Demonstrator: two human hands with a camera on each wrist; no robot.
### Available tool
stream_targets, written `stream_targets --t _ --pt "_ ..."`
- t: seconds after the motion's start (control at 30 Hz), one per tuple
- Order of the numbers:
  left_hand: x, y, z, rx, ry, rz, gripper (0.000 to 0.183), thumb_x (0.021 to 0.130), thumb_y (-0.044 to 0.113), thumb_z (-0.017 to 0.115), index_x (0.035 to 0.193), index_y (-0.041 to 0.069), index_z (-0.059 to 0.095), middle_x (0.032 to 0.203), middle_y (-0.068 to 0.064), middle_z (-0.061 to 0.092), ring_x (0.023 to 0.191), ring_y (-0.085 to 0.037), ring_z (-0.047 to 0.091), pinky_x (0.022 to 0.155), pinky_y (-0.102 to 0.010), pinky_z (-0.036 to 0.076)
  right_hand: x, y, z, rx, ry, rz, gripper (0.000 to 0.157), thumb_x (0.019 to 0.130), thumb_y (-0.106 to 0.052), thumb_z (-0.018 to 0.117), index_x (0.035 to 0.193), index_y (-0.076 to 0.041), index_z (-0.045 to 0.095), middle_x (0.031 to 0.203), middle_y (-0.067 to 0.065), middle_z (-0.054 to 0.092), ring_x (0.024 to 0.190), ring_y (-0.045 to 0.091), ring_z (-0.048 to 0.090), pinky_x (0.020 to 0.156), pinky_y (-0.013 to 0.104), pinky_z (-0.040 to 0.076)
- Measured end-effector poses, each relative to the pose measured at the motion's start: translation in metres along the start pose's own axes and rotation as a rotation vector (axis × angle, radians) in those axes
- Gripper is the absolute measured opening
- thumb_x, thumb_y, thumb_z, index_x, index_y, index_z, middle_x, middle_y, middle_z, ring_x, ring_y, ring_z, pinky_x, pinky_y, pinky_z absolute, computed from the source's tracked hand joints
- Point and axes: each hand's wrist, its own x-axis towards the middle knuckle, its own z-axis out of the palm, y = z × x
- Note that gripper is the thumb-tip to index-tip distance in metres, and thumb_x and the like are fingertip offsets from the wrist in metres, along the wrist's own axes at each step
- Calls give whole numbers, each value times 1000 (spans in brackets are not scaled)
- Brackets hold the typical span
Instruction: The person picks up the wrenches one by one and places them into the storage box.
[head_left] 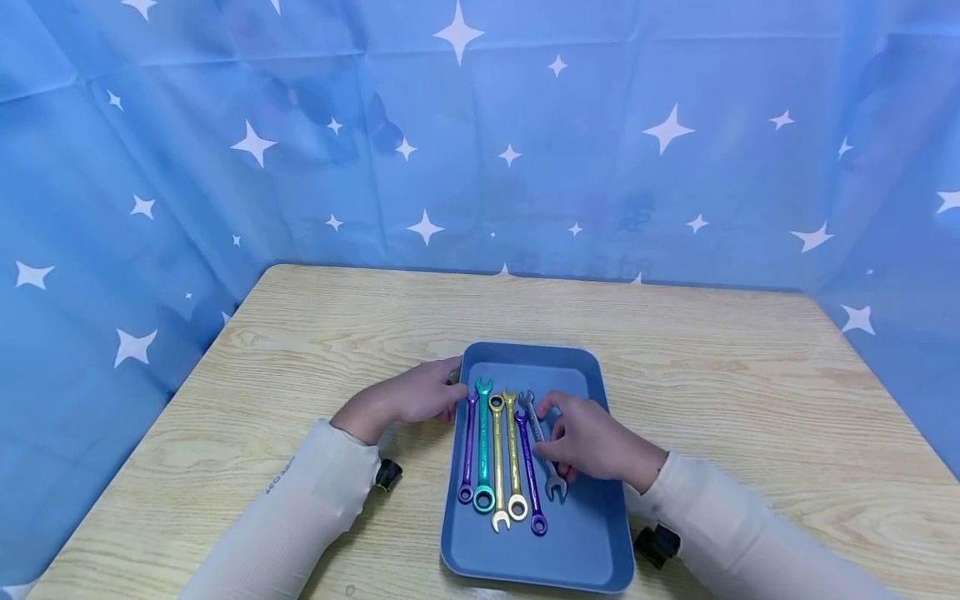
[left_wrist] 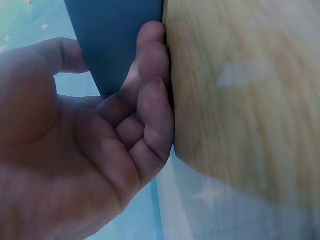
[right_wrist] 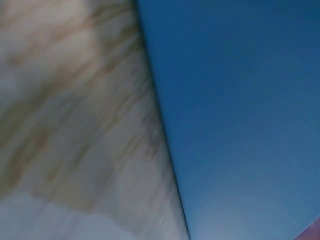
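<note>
A blue-grey rectangular tray (head_left: 570, 554) holds several combination wrenches side by side. My left hand (head_left: 423, 390) grips the tray's left wall, thumb at the rim; in the left wrist view its curled fingers (left_wrist: 152, 60) are against the wall's outside, low by the tabletop. Inside the tray, my right hand (head_left: 592, 442) pinches a silver open-end wrench (head_left: 555, 485) at the right end of the row. Left of it lie a purple wrench (head_left: 529, 467), two gold wrenches (head_left: 498, 467) (head_left: 513, 458), a green wrench (head_left: 483, 442) and another purple wrench (head_left: 469, 450).
The tray stands on a light wood-grain table (head_left: 300, 333). Behind and beside the table hangs a blue curtain (head_left: 480, 167) with white stars. Black wrist devices (head_left: 657, 546) sit at the sleeve cuffs. The right wrist view is mostly filled by the tray's outer wall (right_wrist: 240, 110).
</note>
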Motion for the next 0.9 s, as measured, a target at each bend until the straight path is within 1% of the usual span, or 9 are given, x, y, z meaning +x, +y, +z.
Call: stream_targets --t 0.27,0.4,0.53,0.77,0.9 --pt "1 0 1 3 1 5 52 105 27 42 156 23 33 77 -4 65 69 -19 62 73 -34 49 0 3 0 23 0 -15 37 90 -10 73 118 0 51 64 5 65 49 16 63 49 32 55" --pt "1 -3 2 3 1 -2 52 105 26 43 156 23 34 77 -5 66 69 -19 62 72 -34 49 -1 6 3 51 1 -36 41 90 -10 73 121 1 49 64 5 65 50 17 64 50 32 55" --pt "1 -5 3 -2 -7 -12 52 105 26 42 156 23 34 78 -6 66 69 -19 62 72 -34 49 -1 9 5 58 0 -53 42 90 -9 73 123 -1 47 66 5 65 51 18 64 50 32 55" --pt "2 -6 4 -1 -6 -8 54 105 26 42 158 24 31 78 -5 67 70 -19 63 72 -34 50 -2 9 8 15 9 -76 34 89 -7 73 110 -5 46 66 3 66 51 17 64 48 31 54" --pt "2 -5 4 0 -6 -11 56 105 26 43 159 23 29 78 -5 67 70 -19 63 72 -34 50 -2 10 8 -6 17 -77 32 87 -7 75 104 -5 47 66 2 65 50 16 64 47 31 54"
